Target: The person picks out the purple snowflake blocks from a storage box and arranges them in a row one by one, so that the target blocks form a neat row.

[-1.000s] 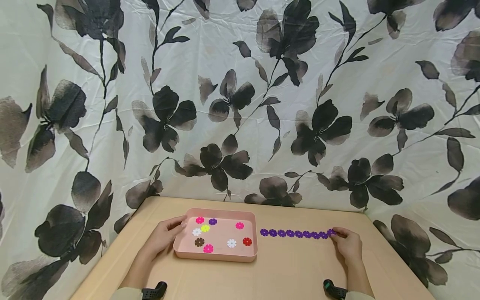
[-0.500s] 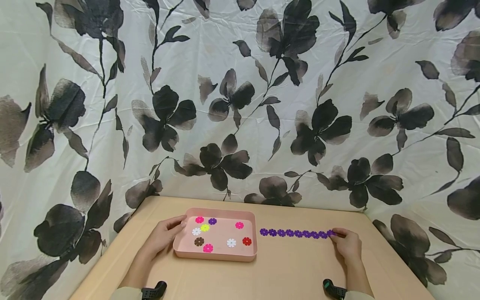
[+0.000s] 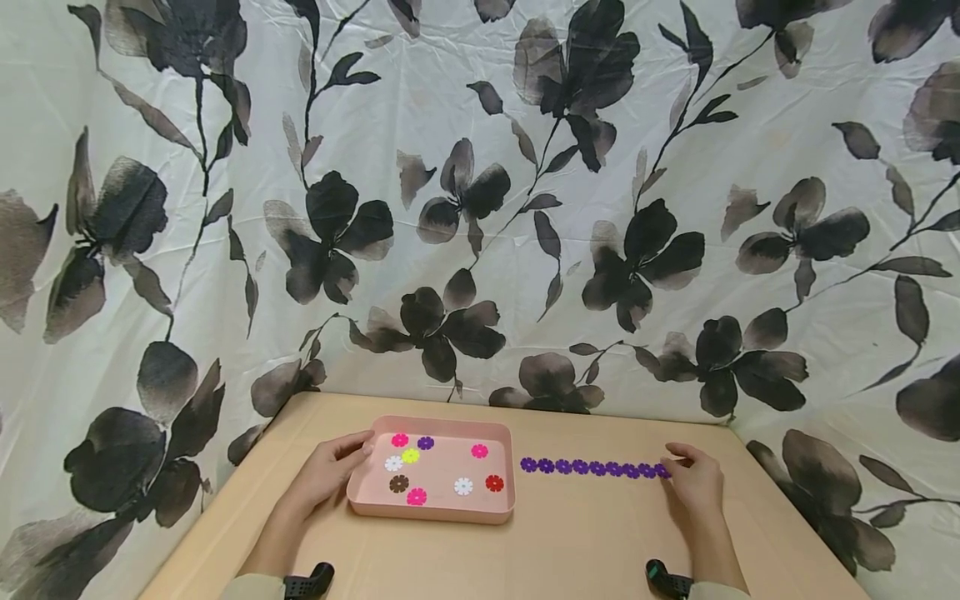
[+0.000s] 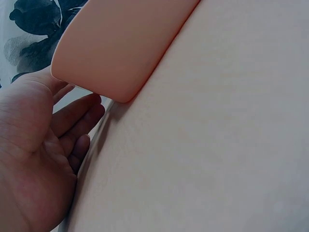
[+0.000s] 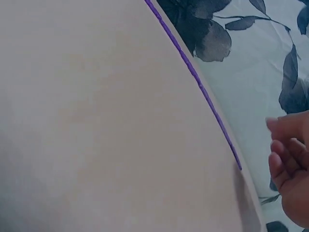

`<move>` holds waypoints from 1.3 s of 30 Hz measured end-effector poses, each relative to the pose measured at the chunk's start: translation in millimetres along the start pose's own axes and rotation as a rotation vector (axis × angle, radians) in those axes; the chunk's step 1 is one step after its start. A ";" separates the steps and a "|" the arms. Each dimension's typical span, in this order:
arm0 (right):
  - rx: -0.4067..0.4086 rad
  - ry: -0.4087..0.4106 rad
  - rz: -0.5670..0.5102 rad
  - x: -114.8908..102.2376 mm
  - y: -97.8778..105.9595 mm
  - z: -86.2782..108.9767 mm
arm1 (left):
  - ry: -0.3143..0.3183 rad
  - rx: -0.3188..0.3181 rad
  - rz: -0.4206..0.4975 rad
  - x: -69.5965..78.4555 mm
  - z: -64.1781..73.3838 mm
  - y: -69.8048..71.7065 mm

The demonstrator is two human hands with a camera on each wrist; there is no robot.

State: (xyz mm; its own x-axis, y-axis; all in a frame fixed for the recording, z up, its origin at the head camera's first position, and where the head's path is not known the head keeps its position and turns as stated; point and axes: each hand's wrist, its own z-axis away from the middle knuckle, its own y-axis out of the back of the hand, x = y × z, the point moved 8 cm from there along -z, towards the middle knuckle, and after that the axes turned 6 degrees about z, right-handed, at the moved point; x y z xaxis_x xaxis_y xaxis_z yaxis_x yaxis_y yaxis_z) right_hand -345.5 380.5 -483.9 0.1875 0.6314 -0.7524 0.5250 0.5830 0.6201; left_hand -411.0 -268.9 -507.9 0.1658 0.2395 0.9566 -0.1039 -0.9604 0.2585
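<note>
At the pink tray's left end, my left hand [image 3: 322, 475] holds the rim of the tray [image 3: 431, 512]; the left wrist view shows fingers [image 4: 79, 113] at its corner. Inside the tray lie several loose flower-shaped pieces, such as a yellow one [image 3: 410, 457], a brown one [image 3: 399, 483] and a red one [image 3: 494, 483]. A row of purple flower-shaped pieces [image 3: 580, 467] lies right of the tray, linked or touching edge to edge. By its right end is my right hand [image 3: 697, 483], fingers loosely bent around nothing. The right wrist view shows it apart from the purple row [image 5: 193, 71].
The light wooden-coloured table [image 3: 570, 550] ends at a floral cloth [image 3: 540, 275] behind it. Each wrist wears a black strap device, the left one [image 3: 309, 581] and the right one [image 3: 669, 580].
My right hand has let go of the last purple piece, its index finger lifting slightly up and away. The left hand, tray and purple row have stayed in place.
</note>
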 end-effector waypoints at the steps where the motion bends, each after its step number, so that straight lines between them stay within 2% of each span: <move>1: -0.002 0.013 -0.018 -3.7 -0.2 -0.3 | 0.000 0.000 0.000 -0.2 0.0 -0.1; 14: -0.028 0.217 -0.142 -73.2 -20.2 3.6 | -0.002 -0.004 -0.005 -0.5 -0.7 -1.4; 22: -0.103 0.264 -0.191 -109.0 -45.8 13.9 | -0.005 0.000 0.007 -0.3 -0.1 -0.5; 31: -0.208 0.342 -0.262 -153.3 -80.0 38.9 | -0.002 0.001 -0.012 -0.2 0.0 -0.1; 39: -0.265 0.409 -0.251 -179.1 -109.2 58.3 | 0.002 0.004 -0.019 0.1 0.3 0.4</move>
State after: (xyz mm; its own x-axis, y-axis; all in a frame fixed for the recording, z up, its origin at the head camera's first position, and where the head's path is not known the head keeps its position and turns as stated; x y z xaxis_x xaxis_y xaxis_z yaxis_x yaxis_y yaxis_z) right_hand -388.0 173.9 -429.7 -0.2823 0.5731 -0.7693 0.2747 0.8166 0.5076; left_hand -410.8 -269.4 -507.8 0.1655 0.2583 0.9518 -0.0965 -0.9562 0.2763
